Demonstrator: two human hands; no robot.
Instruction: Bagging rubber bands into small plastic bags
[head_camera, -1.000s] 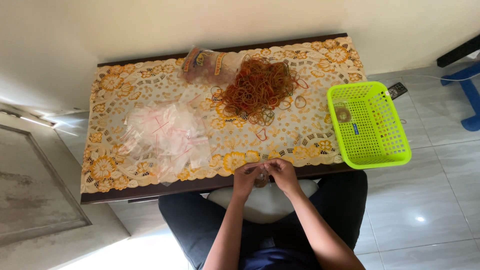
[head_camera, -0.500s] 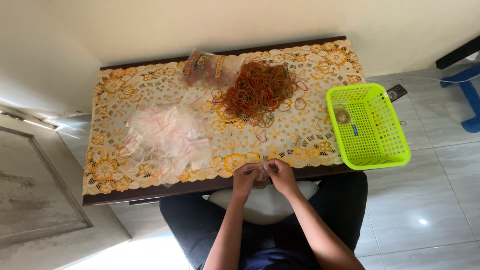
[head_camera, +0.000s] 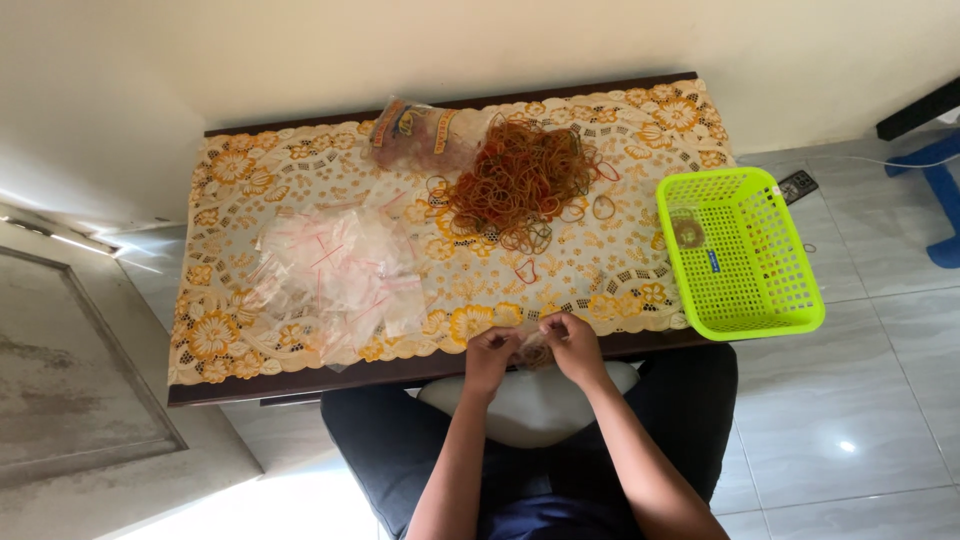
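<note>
- Both hands sit almost where they were 1 second ago, at the near edge of the table; only the view has drifted slightly.
- Left hand is closed, its fingertips pinching one side of a small clear bag.
- Right hand is closed too, pinching the other side of the same bag, so the 2 hands nearly touch.
- That bag hangs between the hands just at the table's near edge; brownish rubber bands seem to be inside, though it is too small to be sure.
- On the table's flowered cloth, a heap of empty clear bags lies to the left of the hands, further in.
- A pile of rubber bands lies toward the table's far edge, with loose ones scattered around it.
- A printed plastic packet lies just beside that pile, at the far edge.
- A green basket overhangs the table's right end, with 1 small filled bag inside.
</note>
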